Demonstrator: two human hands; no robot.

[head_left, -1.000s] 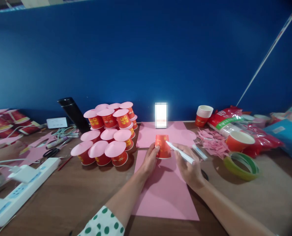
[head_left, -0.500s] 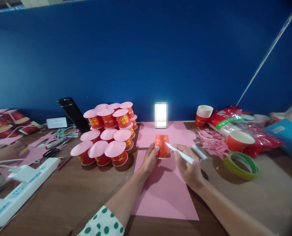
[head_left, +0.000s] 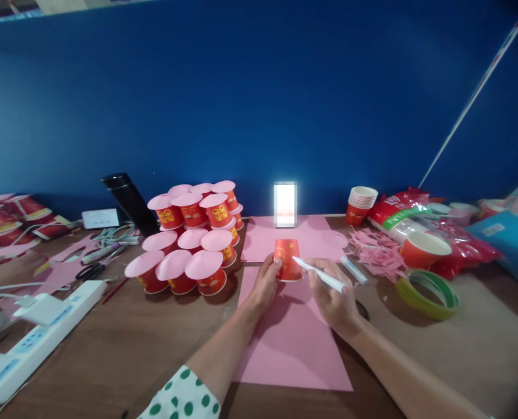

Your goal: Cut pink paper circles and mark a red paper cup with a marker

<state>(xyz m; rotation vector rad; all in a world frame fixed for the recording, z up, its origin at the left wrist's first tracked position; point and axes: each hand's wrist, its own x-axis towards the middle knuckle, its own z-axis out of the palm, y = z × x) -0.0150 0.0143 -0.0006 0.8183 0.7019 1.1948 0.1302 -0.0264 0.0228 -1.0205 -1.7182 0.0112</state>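
A red paper cup (head_left: 287, 259) stands upside down on a pink sheet of paper (head_left: 291, 361). My left hand (head_left: 265, 282) grips the cup's left side, thumb in front. In my right hand (head_left: 335, 299) is a white marker pen (head_left: 324, 278), its tip at the cup's right side; I cannot tell whether it touches. More pink paper (head_left: 263, 235) lies behind the cup. To the left, several red cups (head_left: 195, 212) are stacked in tiers with pink paper discs (head_left: 203, 265) on top.
Right of my hands lie pink paper scraps (head_left: 376, 253), a roll of tape (head_left: 451, 302), a lying cup (head_left: 427, 247) and a stack of cups (head_left: 360, 205). A black bottle (head_left: 128, 201), scissors (head_left: 91, 270) and a power strip (head_left: 45, 343) are at left. Another person's hand (head_left: 14, 276) shows far left.
The marker's tip has moved slightly down along the cup's right side. My left hand stays on the cup, which has hardly moved.
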